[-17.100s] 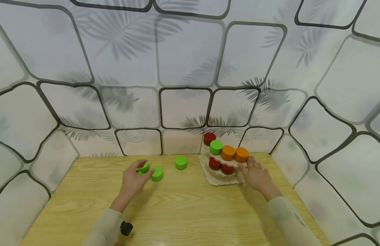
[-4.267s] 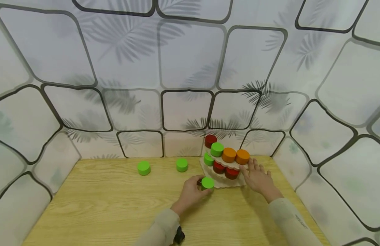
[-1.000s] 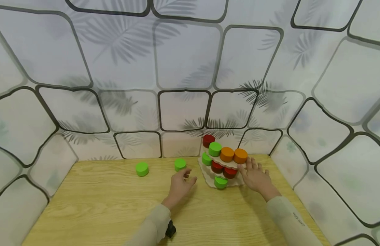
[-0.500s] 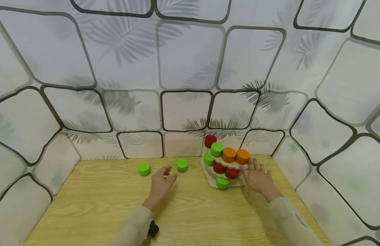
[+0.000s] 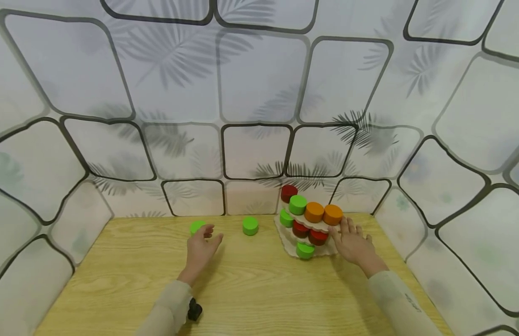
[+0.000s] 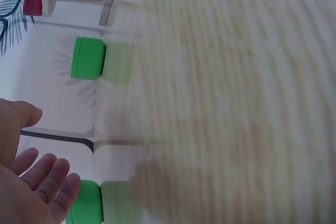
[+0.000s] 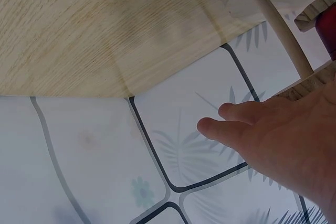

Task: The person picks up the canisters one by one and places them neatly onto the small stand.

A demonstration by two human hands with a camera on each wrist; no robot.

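My left hand is at the left green round block, fingers loosely bent and thumb apart, with nothing held. In the left wrist view that green block lies just beyond the fingertips; contact cannot be told. My right hand rests its fingers against the right edge of a tiered wooden stand with scalloped edges. On its tiers sit a dark red block at the top, a green block beside two orange blocks, two red blocks and two more green blocks lower down.
Another green round block stands on the wooden table between the left hand and the stand. Patterned white walls close off the back and both sides. A black device is strapped at the left wrist.
Since the earliest frame two green blocks have gone from the table onto the stand, one released on the bottom tier. The left hand has since moved left. The right hand has stayed put.
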